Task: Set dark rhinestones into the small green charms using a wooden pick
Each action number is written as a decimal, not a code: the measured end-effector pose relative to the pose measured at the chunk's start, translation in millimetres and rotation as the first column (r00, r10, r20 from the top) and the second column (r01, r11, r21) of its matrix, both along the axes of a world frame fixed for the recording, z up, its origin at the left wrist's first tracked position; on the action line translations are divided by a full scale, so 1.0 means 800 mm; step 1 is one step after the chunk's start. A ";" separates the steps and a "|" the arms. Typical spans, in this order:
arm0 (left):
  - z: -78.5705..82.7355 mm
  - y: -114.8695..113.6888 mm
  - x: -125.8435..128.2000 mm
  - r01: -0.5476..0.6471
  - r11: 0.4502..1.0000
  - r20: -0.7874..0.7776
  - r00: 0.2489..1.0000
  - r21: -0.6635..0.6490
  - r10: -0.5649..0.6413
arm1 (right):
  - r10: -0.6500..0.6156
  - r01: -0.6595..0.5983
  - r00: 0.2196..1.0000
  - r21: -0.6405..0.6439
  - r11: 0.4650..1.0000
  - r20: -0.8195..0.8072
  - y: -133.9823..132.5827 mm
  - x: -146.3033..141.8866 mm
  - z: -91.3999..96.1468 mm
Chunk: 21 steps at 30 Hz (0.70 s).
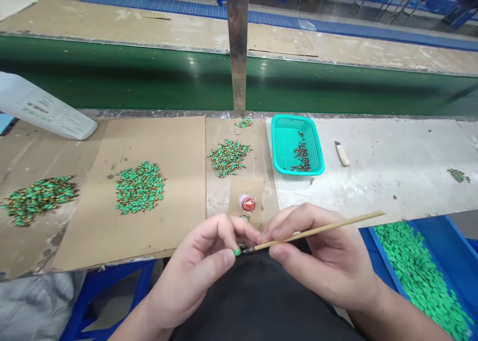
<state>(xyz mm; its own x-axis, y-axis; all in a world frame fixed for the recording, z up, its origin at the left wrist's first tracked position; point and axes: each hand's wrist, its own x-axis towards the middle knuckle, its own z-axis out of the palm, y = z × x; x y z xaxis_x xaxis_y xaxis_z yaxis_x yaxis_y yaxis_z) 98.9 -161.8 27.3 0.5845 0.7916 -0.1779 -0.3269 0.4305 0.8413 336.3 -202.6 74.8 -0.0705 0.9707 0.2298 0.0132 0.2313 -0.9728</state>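
Observation:
My left hand (pixel 207 261) pinches a small green piece (pixel 237 252) with a dark part on it, held over my lap. Its exact kind is too small to make out. In my right hand (pixel 317 251) is a thin wooden stick (pixel 332 226), slanting up to the right. The stick's pale tip meets the dark part beside my left fingertips. Just beyond my hands, a red round cap (pixel 248 203) lies on a cardboard scrap (pixel 257 189) at the table's near edge.
Piles of green-and-brown small pieces (pixel 140 187) lie on cardboard to the left. A turquoise basket (pixel 275 147) holds dark bits. A white-handled tool (pixel 342 154) lies right of it. A white bottle (pixel 45 109) rests far left. A blue tray (pixel 440 241) of green pieces stands lower right.

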 end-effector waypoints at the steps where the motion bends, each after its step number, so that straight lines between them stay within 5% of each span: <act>1: 0.002 0.000 0.000 -0.004 1.000 -0.009 1.000 0.002 0.004 | 0.006 -0.006 1.000 0.001 1.000 0.010 0.000 0.000 0.001; 21: 0.007 0.000 0.001 0.000 0.999 0.019 1.000 0.046 -0.001 | -0.014 0.013 1.000 -0.037 0.999 -0.024 -0.004 -0.003 -0.001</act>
<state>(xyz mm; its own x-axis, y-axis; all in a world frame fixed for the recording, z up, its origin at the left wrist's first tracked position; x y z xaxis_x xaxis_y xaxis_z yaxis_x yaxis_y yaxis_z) 99.7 -162.2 32.6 0.5882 0.7983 -0.1296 -0.3430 0.3914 0.8539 334.2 -205.9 73.7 -0.0524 0.9793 0.1957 -0.0077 0.1955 -0.9807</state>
